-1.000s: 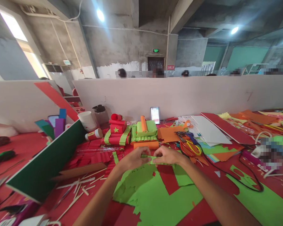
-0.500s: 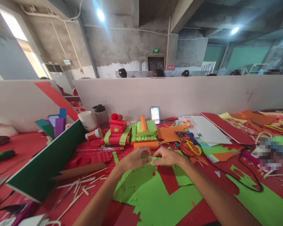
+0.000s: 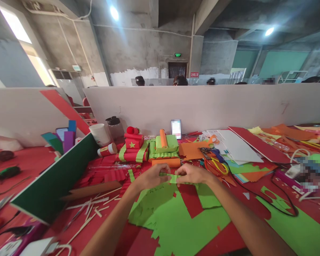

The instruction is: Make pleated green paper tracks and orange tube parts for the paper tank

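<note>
The left hand (image 3: 157,176) is pinching a narrow green strip (image 3: 173,179) between thumb and fingers; the right hand (image 3: 192,174) is pinching it likewise farther right. The strip is showing between the two sets of fingertips, above a large green sheet (image 3: 176,222). Across the red table (image 3: 34,160), left to right, a dark green board (image 3: 56,177) is standing tilted, wooden sticks (image 3: 83,224) are lying loose, a red paper model (image 3: 133,144) is sitting beside a green paper model (image 3: 170,143), and yellow-handled scissors (image 3: 220,165) are resting near white sheets (image 3: 238,146). Behind, a pale partition (image 3: 144,106) is standing; beyond, a green sign (image 3: 177,55) is glowing.
</note>
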Motion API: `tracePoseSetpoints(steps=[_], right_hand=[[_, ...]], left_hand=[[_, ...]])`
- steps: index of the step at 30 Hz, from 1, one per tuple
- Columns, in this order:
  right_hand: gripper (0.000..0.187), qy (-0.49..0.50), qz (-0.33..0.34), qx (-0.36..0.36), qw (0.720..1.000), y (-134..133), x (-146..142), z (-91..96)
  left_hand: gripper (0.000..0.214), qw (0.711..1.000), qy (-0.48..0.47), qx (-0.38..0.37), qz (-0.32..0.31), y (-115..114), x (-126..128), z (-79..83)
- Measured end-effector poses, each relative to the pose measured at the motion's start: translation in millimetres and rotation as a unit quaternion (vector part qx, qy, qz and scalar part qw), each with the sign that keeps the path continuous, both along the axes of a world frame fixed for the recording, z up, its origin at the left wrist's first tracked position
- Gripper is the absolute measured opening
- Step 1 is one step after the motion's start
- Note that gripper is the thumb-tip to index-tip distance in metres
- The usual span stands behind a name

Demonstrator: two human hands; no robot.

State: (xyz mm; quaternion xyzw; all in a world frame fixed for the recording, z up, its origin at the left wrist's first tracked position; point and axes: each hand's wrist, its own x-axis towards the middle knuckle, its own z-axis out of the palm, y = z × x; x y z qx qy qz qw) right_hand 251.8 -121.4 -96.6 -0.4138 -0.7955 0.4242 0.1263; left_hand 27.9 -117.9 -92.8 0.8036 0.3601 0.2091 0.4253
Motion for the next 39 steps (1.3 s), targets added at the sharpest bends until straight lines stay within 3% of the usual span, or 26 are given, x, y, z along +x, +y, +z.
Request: tracePoseSetpoints(steps=[13,20,25,28,33,39], right_hand=[[0.019,-0.001,0.001,-0.002,1.0,0,0,-0.6],[0.027,0.002,-0.01,0.008,1.0,1,-2,-3.1],[0.03,0.015,-0.028,0.098,0.995,-4,-5,-1.2],[0.026,0.02,-0.05,0.159,0.986,-10,-7,3.3],[0.023,0.015,-0.078,0.29,0.954,-16,-10,11.0],[0.015,0.025,-0.06,0.398,0.915,-15,-7,12.1]], left_hand=[[0.029,1.0,0.017,-0.011,-0.008,-1,0,3.9],[0.03,1.0,0.02,0.012,-0.013,-1,-1,2.1],[0.026,0.998,0.015,0.06,-0.013,-6,1,10.5],[0.018,0.99,0.025,0.139,-0.01,-10,1,17.9],[0.014,0.96,0.047,0.277,0.014,-12,0,20.2],[0.018,0.932,0.05,0.358,0.012,-9,-3,16.3]])
